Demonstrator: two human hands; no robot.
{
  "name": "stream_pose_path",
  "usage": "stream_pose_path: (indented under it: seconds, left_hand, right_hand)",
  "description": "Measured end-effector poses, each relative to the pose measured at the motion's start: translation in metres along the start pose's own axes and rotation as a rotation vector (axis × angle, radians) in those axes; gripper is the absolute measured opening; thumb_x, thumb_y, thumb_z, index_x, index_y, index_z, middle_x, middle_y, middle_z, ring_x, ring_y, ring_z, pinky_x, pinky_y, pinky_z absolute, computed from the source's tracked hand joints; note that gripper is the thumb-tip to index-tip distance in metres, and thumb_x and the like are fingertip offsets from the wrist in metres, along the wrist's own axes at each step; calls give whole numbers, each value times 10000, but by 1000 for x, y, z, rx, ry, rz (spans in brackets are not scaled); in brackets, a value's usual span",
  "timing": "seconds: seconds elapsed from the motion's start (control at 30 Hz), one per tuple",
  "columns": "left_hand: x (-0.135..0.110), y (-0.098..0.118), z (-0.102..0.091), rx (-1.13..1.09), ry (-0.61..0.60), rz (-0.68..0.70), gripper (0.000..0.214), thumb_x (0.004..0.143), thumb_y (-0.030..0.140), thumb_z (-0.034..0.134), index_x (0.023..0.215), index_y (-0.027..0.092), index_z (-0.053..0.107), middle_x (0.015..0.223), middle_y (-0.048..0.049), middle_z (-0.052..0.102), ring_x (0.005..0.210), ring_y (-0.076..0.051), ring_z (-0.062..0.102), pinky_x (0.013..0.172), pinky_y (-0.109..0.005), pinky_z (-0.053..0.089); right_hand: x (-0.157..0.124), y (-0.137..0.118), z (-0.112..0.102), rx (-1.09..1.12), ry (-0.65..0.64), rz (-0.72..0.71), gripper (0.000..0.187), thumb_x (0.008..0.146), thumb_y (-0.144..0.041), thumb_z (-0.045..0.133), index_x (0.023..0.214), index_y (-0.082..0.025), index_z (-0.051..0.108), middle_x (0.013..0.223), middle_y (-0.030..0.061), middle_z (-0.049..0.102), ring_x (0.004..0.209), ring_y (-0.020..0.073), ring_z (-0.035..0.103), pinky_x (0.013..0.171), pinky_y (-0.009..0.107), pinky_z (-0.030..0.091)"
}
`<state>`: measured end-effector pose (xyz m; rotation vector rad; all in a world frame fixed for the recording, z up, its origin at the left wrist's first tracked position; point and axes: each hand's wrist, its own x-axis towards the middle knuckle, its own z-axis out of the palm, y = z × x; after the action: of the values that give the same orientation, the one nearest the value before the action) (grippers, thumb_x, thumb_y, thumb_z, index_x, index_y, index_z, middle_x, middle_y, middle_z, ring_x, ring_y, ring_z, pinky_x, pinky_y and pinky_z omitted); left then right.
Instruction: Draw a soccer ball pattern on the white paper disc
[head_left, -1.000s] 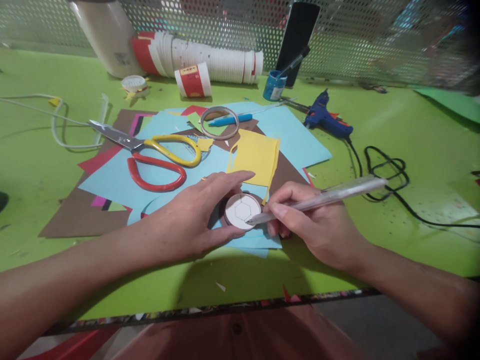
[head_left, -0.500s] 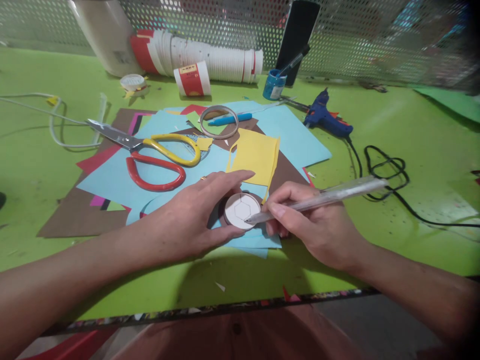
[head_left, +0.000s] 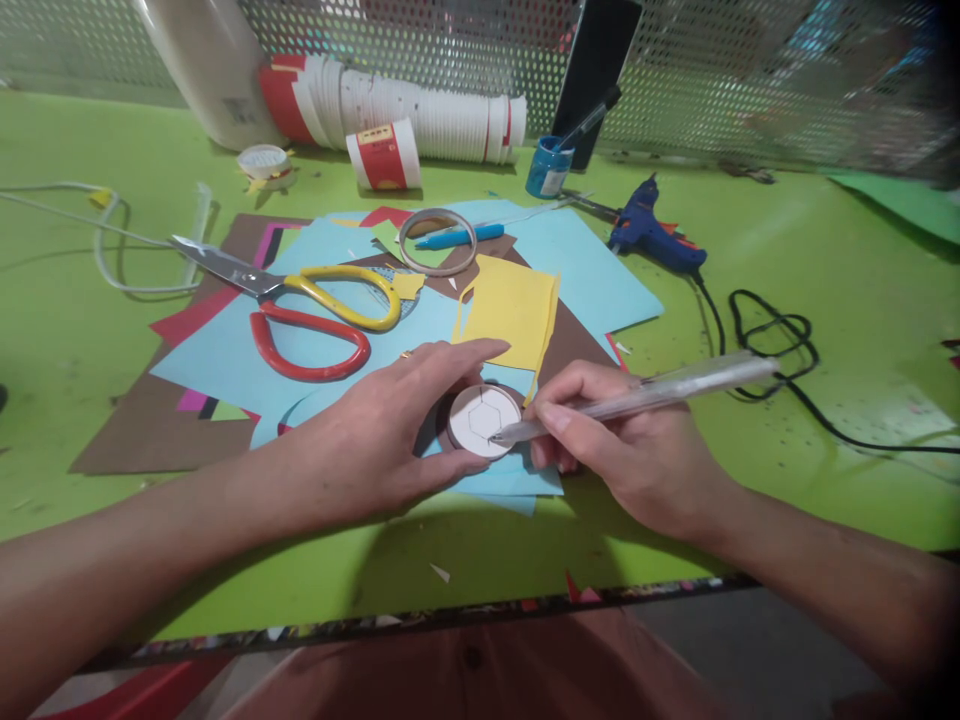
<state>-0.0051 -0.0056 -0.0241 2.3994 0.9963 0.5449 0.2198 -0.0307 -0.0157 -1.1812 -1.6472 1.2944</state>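
Observation:
A small white disc [head_left: 480, 408] with a hexagon and short lines drawn on it lies on the paper in front of me. My left hand [head_left: 405, 425] curves around its left side, thumb at the lower edge and fingers at the far edge, gripping it. In my right hand [head_left: 607, 440] is a pen with a clear barrel [head_left: 675, 384], held in a writing grip. The pen's tip rests on the disc just below the hexagon. Beyond the disc lies a yellow paper piece [head_left: 514, 310] on light blue sheets [head_left: 577, 270].
Scissors [head_left: 277, 285] with yellow and red handles lie left. A tape ring [head_left: 409, 262] surrounds part of a blue marker [head_left: 487, 233]. At the back are stacked paper cups [head_left: 427, 120], a paint jar [head_left: 547, 170] and a phone [head_left: 600, 60]. A blue glue gun [head_left: 652, 235] trails its cord rightward.
Almost nothing differs. The pen's tip has shifted very slightly on the disc; both hands keep their places.

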Motion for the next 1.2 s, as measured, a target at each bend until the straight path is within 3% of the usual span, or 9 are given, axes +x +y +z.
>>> stream_pose_path:
  seconds: [0.4,0.67,1.2]
  left_hand:
    - [-1,-1,1,-9,-16,-25,704,847,362,687,1462,252,363,1449,-71,540,1289,-244,547,1038,-348,482]
    - [-1,-1,2,0,0,2,706,851,335,695,1463,242,354,1402,-53,567,1249,-193,565,1023,-281,471]
    - [-4,-4,4,66,51,90,678,874,323,682,1461,241,354,1404,-63,560,1273,-203,538,1038,-297,472]
  right_hand:
    - [-1,-3,-2,-5,-27,35,139,867,-208,570,730,-201,596,570,-23,637,506,100,564,475,227,442]
    - [-1,-3,-3,13,-39,34,144,876,-202,570,736,-188,604,569,-22,639,514,93,562,484,221,436]
    - [0,-3,-1,20,-18,12,146,882,-198,569,739,-180,590,579,-24,637,517,74,551,492,183,447]
